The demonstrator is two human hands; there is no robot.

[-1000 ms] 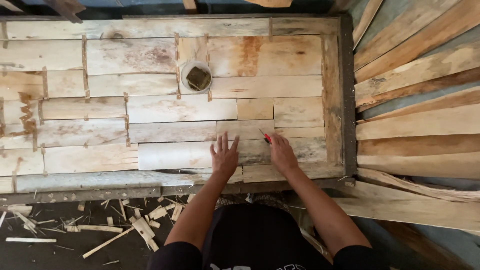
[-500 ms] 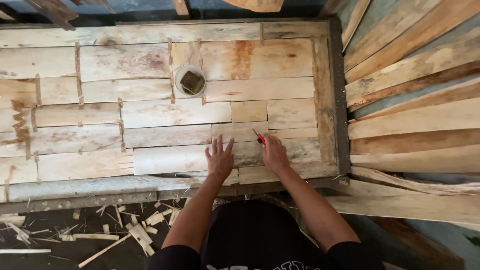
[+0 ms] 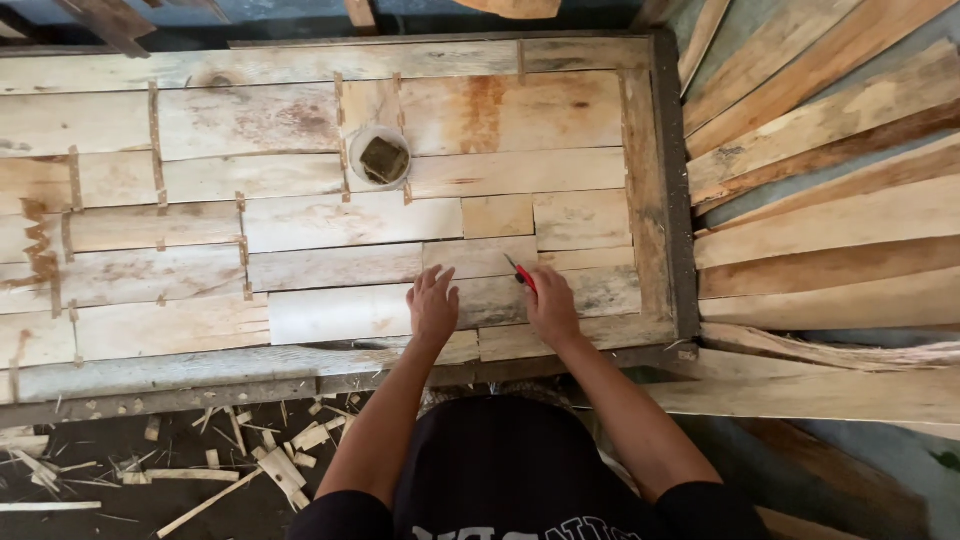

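The left hand (image 3: 433, 305) lies flat, fingers spread, on a pale wooden strip (image 3: 400, 308) in the lower row of the table (image 3: 660, 180). It grips nothing; it only presses down. Just beside it, the right hand (image 3: 550, 305) is closed around a small red tool (image 3: 520, 273), whose tip pokes out past the fingers and points at the seam between two strips. What kind of tool it is cannot be told at this size.

Compared with the pictures of a second and half a second ago, both hands sit on the same strip in the same pose, the left flat and the right with the red tool up front. Only the view has drifted a little; the boards have not moved. So the work remains at this one seam, and the strip under the palms is held in place, not yet released.

Further out, a patchwork of pale strips fills the dark frame. A small round white tub (image 3: 380, 158) with dark contents stands near the upper middle. Long loose planks (image 3: 830, 190) fan out to the right, and wood offcuts (image 3: 270, 465) litter the floor at lower left.
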